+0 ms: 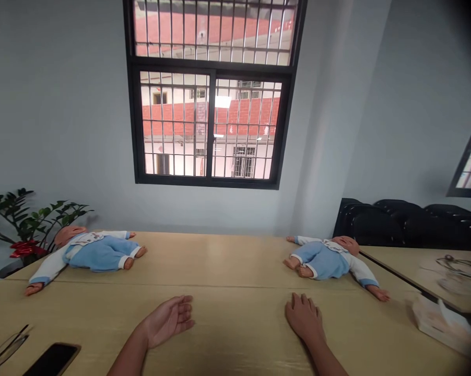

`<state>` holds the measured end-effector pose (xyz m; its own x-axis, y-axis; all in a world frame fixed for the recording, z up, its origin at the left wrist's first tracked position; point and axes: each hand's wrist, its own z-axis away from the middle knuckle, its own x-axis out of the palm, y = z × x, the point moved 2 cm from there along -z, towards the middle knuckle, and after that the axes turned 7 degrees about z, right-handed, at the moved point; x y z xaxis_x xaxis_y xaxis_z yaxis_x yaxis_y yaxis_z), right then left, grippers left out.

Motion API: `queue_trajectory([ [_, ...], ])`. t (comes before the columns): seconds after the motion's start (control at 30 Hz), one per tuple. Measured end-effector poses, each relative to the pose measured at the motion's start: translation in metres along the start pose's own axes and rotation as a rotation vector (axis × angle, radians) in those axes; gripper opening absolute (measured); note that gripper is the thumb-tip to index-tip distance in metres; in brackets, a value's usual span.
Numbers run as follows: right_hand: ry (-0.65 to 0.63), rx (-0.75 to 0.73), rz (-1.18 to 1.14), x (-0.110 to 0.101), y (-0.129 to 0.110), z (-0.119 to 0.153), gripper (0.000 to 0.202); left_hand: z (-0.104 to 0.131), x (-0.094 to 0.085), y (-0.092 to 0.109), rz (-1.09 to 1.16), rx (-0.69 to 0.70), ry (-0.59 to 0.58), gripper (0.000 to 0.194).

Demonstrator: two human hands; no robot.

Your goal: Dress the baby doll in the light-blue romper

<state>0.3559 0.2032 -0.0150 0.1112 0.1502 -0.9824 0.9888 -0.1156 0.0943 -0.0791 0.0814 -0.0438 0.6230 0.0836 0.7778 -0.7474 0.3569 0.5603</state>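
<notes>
1. Two dolls lie on the pale table, well apart: the left doll (98, 253) on the far left, the right doll (329, 258) on the far right. Both are on their backs, with their feet towards the middle of the table (235, 324).

2. Each doll wears a white and light-blue outfit, and the feet are bare. The clothing is on both bodies, so in that respect the two appear equally complete.

3. The person's left hand (171, 321) rests near the middle-left of the table, turned partly palm up, its fingers loosely bent and grasping nothing. It is nearest the left doll, though apart from it.

4. The right hand (304, 316) lies back upward on the near right part of the table, fingers relaxed, with nothing visible in its grasp; the space under the palm is hidden. It sits just nearer than the right doll's feet, without touching them.

5. As judged from this view, no handling is in progress: both dolls lie unheld. What is finished and what remains cannot be told from their position alone.

6. A phone (53, 359) and glasses (9, 347) lie near left, and a tissue pack (443, 324) near right, all away from the hands.
</notes>
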Motion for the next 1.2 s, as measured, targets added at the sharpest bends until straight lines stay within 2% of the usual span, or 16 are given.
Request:
queue_trajectory([
  [0.2,0.015,-0.010,-0.003,-0.001,0.001,0.000,0.053,0.000,-0.001,-0.001,0.009,0.006,0.003,0.019],
  [0.47,0.045,0.006,-0.108,0.011,0.005,-0.007,0.054,0.004,0.003,0.000,0.001,0.012,0.029,0.019],
  [0.57,0.116,0.138,-0.295,0.008,0.018,-0.024,0.056,0.007,0.006,0.000,-0.001,0.014,0.047,0.019],
  [0.67,0.288,0.337,-0.425,0.001,0.036,-0.053,0.066,0.009,0.011,0.001,-0.011,0.015,0.064,0.018],
  [0.77,0.388,0.378,-0.452,0.002,0.047,-0.088,0.077,0.010,0.013,0.002,-0.010,0.010,0.066,0.017],
  [0.83,0.347,0.370,-0.449,0.009,0.050,-0.107,0.076,0.009,0.012,0.002,-0.009,0.006,0.068,0.018],
  [0.93,0.254,0.329,-0.393,0.020,0.049,-0.126,0.064,0.007,0.009,0.002,-0.012,-0.001,0.060,0.019],
  [1.03,0.325,0.238,-0.266,0.023,0.044,-0.133,0.055,0.008,0.008,0.004,-0.012,-0.009,0.053,0.019],
  [1.13,0.425,0.050,-0.144,0.019,0.037,-0.134,0.045,0.009,0.009,0.005,-0.016,-0.020,0.047,0.020],
  [1.2,0.414,-0.024,-0.119,0.016,0.034,-0.135,0.042,0.010,0.010,0.005,-0.020,-0.022,0.040,0.021],
])
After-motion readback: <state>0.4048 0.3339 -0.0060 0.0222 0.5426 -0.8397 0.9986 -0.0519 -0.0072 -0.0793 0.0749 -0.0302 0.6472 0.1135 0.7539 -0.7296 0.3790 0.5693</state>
